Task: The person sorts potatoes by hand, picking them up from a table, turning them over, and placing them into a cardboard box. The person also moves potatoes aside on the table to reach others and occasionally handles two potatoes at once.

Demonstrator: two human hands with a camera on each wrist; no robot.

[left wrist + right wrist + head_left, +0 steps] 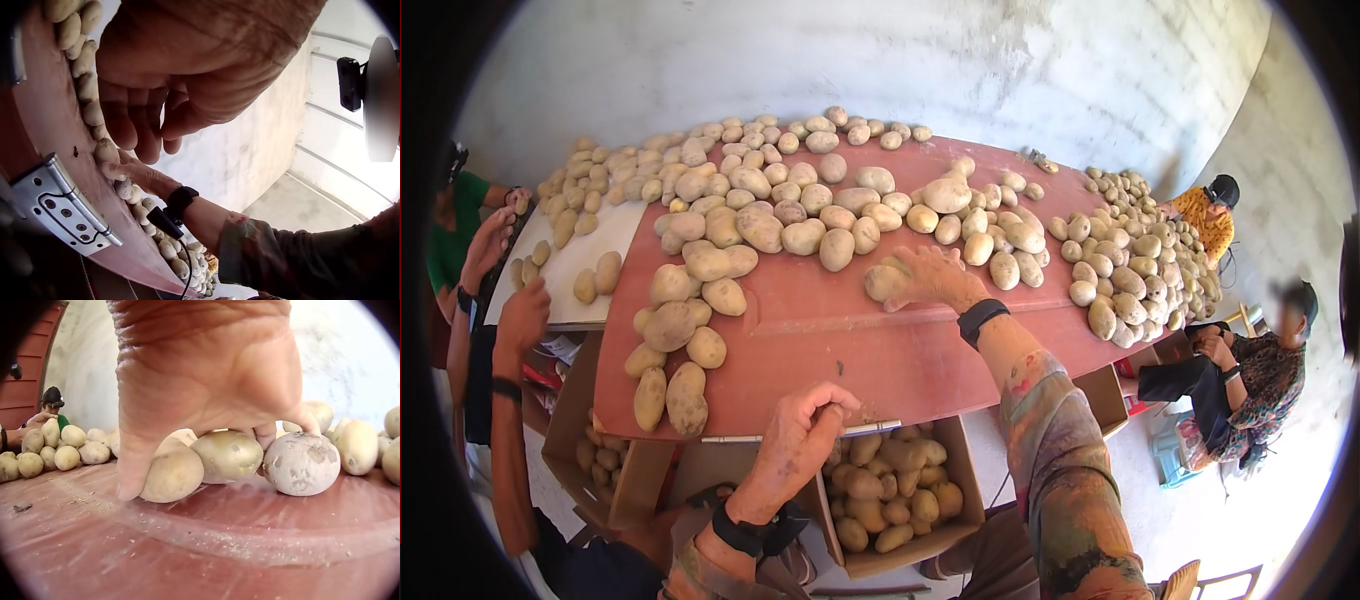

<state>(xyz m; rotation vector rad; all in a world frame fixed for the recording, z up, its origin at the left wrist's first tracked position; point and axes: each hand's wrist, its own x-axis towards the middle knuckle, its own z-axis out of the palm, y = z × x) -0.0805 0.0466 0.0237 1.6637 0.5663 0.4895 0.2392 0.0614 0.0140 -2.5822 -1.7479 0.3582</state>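
Note:
My right hand (930,277) reaches over the red board (830,350) and grips a pale potato (887,282) at the near side of the heap. In the right wrist view its thumb lies against one potato (174,478). The other fingers reach behind a yellowish potato (228,456) and onto a rough grey-brown potato (302,464). My left hand (795,440) hangs loosely curled over the board's near edge, with nothing in it. In the left wrist view its fingers (147,134) bend downward, short of the potatoes.
Potatoes spread along the back and left, with a dense pile (1140,260) at right. Below the near edge stands a cardboard box (973,500) of potatoes, and another box (565,440) at left. People work at both sides. A metal hinge (65,209) sits on the board's edge.

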